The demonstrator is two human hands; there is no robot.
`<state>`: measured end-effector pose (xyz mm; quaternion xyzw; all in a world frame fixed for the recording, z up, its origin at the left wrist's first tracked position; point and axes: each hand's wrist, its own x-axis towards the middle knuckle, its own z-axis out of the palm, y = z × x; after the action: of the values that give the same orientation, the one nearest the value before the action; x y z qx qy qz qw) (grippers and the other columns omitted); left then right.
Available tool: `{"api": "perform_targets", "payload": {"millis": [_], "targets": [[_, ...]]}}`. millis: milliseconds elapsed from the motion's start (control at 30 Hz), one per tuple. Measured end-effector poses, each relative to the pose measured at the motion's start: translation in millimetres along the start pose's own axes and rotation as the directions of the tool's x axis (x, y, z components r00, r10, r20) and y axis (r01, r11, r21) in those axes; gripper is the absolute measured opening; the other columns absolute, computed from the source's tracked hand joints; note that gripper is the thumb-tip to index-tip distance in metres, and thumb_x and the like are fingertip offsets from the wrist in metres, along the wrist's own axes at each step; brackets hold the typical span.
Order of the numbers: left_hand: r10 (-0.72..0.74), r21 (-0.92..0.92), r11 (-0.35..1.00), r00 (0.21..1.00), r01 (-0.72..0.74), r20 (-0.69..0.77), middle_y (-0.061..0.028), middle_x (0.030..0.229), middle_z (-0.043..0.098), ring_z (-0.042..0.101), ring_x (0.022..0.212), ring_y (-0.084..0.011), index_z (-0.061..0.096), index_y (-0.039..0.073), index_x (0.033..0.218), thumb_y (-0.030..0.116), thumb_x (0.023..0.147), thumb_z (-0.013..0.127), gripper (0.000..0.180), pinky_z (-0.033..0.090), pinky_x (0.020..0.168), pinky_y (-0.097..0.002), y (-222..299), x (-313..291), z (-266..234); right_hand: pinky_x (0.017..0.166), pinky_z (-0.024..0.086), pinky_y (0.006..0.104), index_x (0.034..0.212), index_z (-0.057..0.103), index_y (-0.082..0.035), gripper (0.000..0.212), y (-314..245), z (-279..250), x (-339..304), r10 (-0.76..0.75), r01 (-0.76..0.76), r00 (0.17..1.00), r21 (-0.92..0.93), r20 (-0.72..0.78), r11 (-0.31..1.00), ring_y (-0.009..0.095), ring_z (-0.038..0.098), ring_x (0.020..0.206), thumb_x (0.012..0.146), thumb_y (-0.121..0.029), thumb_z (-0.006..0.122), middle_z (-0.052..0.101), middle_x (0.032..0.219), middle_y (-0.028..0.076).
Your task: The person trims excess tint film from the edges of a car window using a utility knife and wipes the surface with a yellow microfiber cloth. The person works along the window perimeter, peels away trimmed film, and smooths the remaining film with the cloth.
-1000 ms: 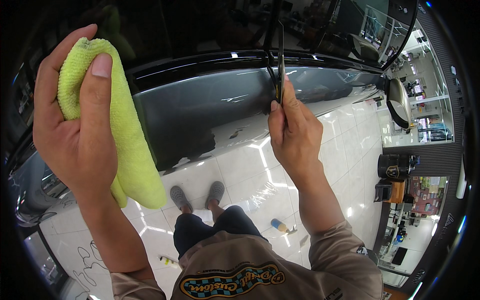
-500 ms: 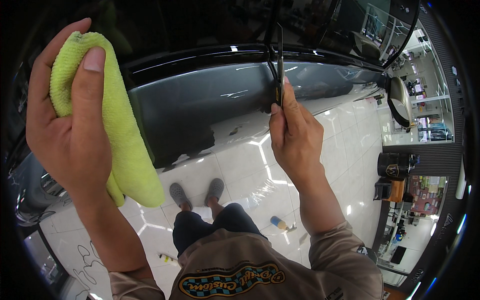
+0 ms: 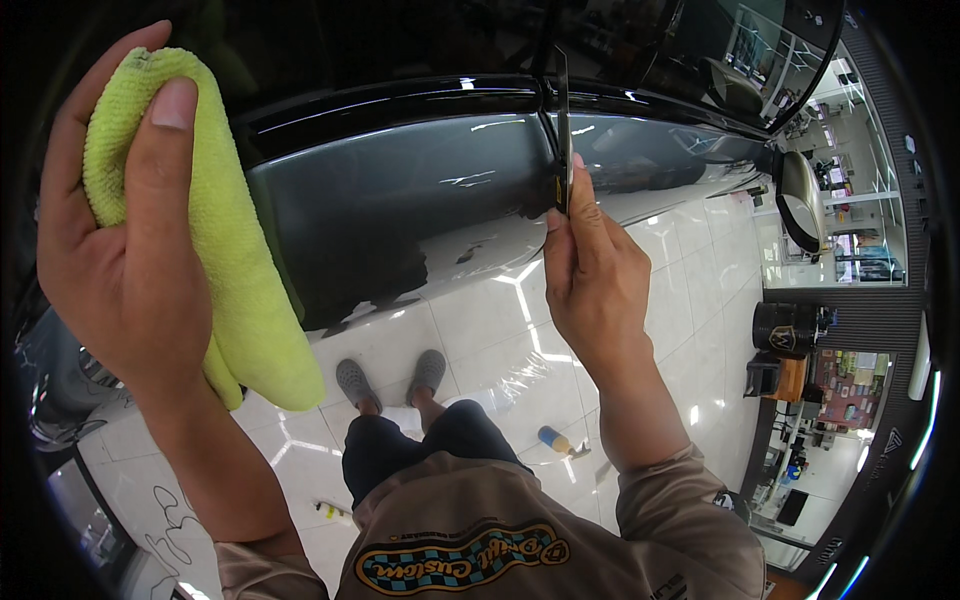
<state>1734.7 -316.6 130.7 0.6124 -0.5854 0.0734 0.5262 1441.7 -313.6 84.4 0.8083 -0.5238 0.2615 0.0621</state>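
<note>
My left hand holds a folded yellow-green microfiber cloth, thumb across its front and fingers behind. It is raised at the left, in front of the dark glossy car. In my right hand is a slim black utility knife, pinched by thumb and fingers. Its thin blade points up and stands nearly edge-on to the view. The knife overlaps the vertical gap between two door panels; whether it touches the car I cannot tell.
A side mirror juts out at the right. On the tiled floor lie a spray bottle and a small yellow-labelled item. A black drum stands by the right wall. A thin cord lies at lower left.
My left hand and the cloth have shifted a little left and up. My right hand, still gripping the knife, has barely moved.
</note>
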Motion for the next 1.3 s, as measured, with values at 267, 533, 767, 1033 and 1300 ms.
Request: {"api": "perform_targets", "payload": {"millis": [267, 533, 767, 1033, 1300], "targets": [[-0.056, 0.024, 0.998, 0.998, 0.056, -0.027, -0.0068, 0.124, 0.071, 0.073, 0.096, -0.0167, 0.068, 0.014, 0.128, 0.040, 0.098, 0.063, 0.040, 0.061, 0.082, -0.0299, 2.1, -2.0, 2.0, 0.052, 0.049, 0.0365, 0.151, 0.042, 0.001, 0.066, -0.2, -4.1, -3.2, 0.014, -0.014, 0.999, 0.010, 0.033, 1.000, 0.022, 0.059, 0.056, 0.090, -0.002, 0.066, 0.059, 0.066, 0.009], [-0.089, 0.115, 0.989, 0.995, 0.092, -0.035, -0.0060, 0.124, 0.070, 0.073, 0.098, -0.0173, 0.068, 0.015, 0.128, 0.040, 0.098, 0.062, 0.039, 0.060, 0.084, -0.0307, -1.4, -2.6, 0.5, 0.052, 0.048, 0.0363, 0.152, 0.042, -0.001, 0.069, -1.8, -12.6, -4.1, 0.028, -0.030, 0.998, 0.029, 0.063, 0.999, 0.023, 0.058, 0.054, 0.088, -0.002, 0.067, 0.058, 0.065, 0.007], [-0.081, 0.110, 0.990, 0.996, 0.084, -0.027, -0.0054, 0.125, 0.070, 0.073, 0.099, -0.0171, 0.068, 0.015, 0.128, 0.040, 0.098, 0.062, 0.039, 0.060, 0.085, -0.0307, -2.6, -3.0, 0.4, 0.052, 0.049, 0.0358, 0.152, 0.042, -0.002, 0.069, -2.6, -19.5, -3.9, 0.035, -0.039, 0.994, 0.032, 0.106, 0.999, 0.022, 0.059, 0.055, 0.087, -0.001, 0.067, 0.059, 0.065, 0.008], [-0.090, 0.105, 0.990, 0.995, 0.094, -0.038, -0.0048, 0.125, 0.070, 0.072, 0.100, -0.0163, 0.069, 0.015, 0.127, 0.040, 0.098, 0.063, 0.039, 0.060, 0.085, -0.0303, -2.6, -2.6, 1.5, 0.053, 0.050, 0.0354, 0.151, 0.042, -0.001, 0.068, -2.8, -27.0, -3.0, 0.032, -0.039, 0.991, 0.054, 0.128, 0.998, 0.022, 0.061, 0.055, 0.087, 0.000, 0.066, 0.061, 0.067, 0.009], [-0.074, 0.112, 0.991, 0.996, 0.079, -0.047, -0.0047, 0.125, 0.070, 0.072, 0.099, -0.0160, 0.069, 0.015, 0.127, 0.039, 0.099, 0.062, 0.038, 0.060, 0.084, -0.0300, -2.9, -2.4, 1.7, 0.053, 0.050, 0.0351, 0.150, 0.044, -0.001, 0.066, -9.8, -39.7, -0.1, 0.062, -0.069, 0.981, 0.029, 0.186, 0.997, 0.024, 0.063, 0.055, 0.088, 0.000, 0.066, 0.062, 0.067, 0.010]]}}
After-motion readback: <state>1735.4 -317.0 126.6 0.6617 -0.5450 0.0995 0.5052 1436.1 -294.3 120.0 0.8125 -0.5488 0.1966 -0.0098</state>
